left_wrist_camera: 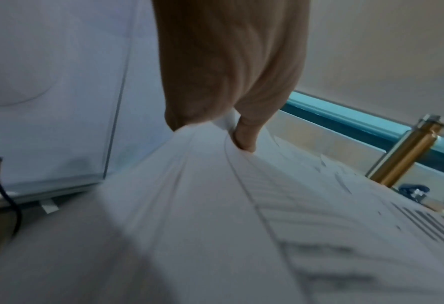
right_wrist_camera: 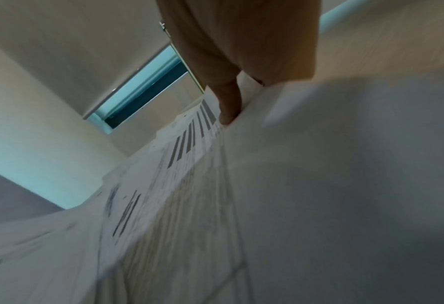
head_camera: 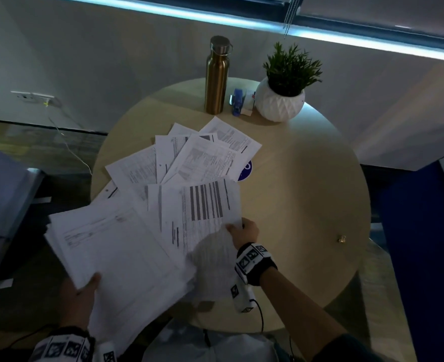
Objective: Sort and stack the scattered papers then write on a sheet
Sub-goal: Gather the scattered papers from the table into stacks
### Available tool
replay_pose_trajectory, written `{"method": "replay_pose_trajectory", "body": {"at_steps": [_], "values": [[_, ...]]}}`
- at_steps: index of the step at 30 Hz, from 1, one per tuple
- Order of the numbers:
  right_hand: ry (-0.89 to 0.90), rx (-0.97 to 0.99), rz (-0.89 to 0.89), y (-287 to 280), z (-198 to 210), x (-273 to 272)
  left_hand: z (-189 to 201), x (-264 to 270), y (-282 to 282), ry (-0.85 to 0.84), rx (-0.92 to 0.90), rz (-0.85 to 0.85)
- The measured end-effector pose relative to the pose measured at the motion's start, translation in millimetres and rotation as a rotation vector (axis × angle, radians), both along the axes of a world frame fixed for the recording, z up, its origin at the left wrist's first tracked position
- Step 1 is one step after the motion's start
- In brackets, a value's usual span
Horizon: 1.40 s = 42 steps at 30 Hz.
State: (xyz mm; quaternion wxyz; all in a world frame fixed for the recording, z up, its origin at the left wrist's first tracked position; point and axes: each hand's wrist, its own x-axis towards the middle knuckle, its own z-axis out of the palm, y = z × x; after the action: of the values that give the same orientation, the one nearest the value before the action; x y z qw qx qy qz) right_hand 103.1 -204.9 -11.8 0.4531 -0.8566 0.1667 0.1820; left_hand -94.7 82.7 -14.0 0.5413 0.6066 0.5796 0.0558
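My left hand (head_camera: 85,290) grips a thick stack of white printed papers (head_camera: 121,259) by its near edge, thumb on top, held over the table's near left rim. In the left wrist view the left hand (left_wrist_camera: 231,127) pinches that stack (left_wrist_camera: 215,205) between thumb and fingers. My right hand (head_camera: 243,229) pinches the corner of a sheet with dark bars (head_camera: 205,202); the right wrist view shows the right hand (right_wrist_camera: 231,111) with its thumb on that barred sheet (right_wrist_camera: 184,148). More loose papers (head_camera: 189,155) lie fanned across the round table (head_camera: 294,194).
At the table's far side stand a gold metal bottle (head_camera: 217,77), a blue stapler-like item (head_camera: 238,100) and a potted plant in a white pot (head_camera: 281,100). A blue round sticker (head_camera: 245,169) peeks from under the papers. A small brass knob (head_camera: 341,239) sits at right.
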Motion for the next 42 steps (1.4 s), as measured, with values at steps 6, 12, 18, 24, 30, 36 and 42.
{"method": "replay_pose_trajectory", "body": {"at_steps": [6, 12, 18, 24, 30, 36, 42], "values": [[0.280, -0.375, 0.486, 0, 14, 5, 5, 4, -5, 0.101, 0.065, -0.098], [-0.357, -0.542, 0.957, 12, 49, 64, 5, 3, -2, 0.084, 0.083, -0.114], [-0.120, -0.525, 1.177, 62, 27, 131, 11, -7, -7, 0.041, 0.170, -0.195], [0.069, -0.529, 1.170, 83, 13, 137, 29, -10, -10, -0.019, 0.199, -0.091], [-0.019, -0.449, 1.094, 59, 35, 154, 45, -7, 15, -0.126, 0.365, 0.007], [-0.046, -0.326, 0.985, -6, 111, 201, 111, 58, 21, -0.152, 0.472, -0.199], [-0.272, -0.167, 0.906, -12, 185, 203, 130, 155, -28, -0.389, 0.349, -0.514]]}}
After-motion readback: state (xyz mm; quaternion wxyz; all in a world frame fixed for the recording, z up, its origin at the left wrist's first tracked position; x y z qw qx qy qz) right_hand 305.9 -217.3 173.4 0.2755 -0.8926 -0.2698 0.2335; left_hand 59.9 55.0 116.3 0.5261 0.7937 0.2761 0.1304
